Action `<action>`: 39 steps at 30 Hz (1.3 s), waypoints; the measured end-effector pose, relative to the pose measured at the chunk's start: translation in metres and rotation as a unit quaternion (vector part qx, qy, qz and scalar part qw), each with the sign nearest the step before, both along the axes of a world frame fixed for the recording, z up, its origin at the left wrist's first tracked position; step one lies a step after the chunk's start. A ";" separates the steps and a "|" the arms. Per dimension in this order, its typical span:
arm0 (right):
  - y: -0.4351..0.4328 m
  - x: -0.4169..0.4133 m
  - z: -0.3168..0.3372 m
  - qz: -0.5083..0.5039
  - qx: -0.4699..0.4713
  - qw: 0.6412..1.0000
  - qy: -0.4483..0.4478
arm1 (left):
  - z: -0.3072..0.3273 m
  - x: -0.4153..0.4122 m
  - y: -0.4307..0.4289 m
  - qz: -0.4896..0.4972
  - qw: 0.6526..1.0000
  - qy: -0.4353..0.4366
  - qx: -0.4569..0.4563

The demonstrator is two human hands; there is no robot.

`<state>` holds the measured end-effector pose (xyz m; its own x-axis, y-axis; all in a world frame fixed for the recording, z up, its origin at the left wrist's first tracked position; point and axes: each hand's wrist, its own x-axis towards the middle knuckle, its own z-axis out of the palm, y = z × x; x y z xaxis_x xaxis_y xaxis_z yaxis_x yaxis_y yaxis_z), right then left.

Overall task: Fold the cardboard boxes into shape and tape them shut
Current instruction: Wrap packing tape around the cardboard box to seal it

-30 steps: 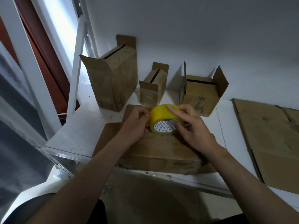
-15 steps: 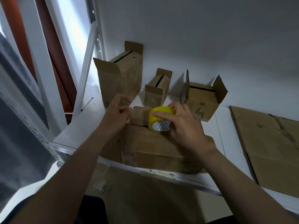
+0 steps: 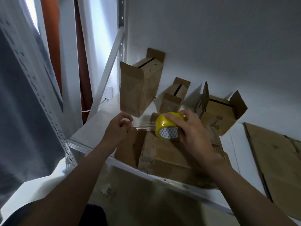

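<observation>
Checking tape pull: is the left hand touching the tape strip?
Touching. The head view shows the left hand pinching the clear strip stretched from the yellow tape roll.

yellow tape roll (image 3: 164,123), white core with grey triangle pattern; clear tape strip (image 3: 143,125); brown cardboard boxes (image 3: 164,154); white shelf (image 3: 91,136).

Your right hand (image 3: 193,132) covers the right side of the tape roll (image 3: 164,123) and part of the box (image 3: 162,154) below it. Left of the roll, the end of the clear strip (image 3: 143,125) hides in your left hand (image 3: 115,129). Right of the roll, the flat cardboard (image 3: 276,160) runs off the edge. Behind the roll, the print on the open box (image 3: 216,123) is too small to read.
</observation>
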<state>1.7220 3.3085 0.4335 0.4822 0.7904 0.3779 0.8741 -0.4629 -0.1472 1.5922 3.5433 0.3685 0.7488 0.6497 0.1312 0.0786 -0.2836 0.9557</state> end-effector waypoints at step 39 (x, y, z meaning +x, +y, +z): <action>0.016 -0.008 -0.005 -0.020 0.022 0.994 0.104 | -0.012 0.031 -0.027 -0.040 0.992 0.114 -0.023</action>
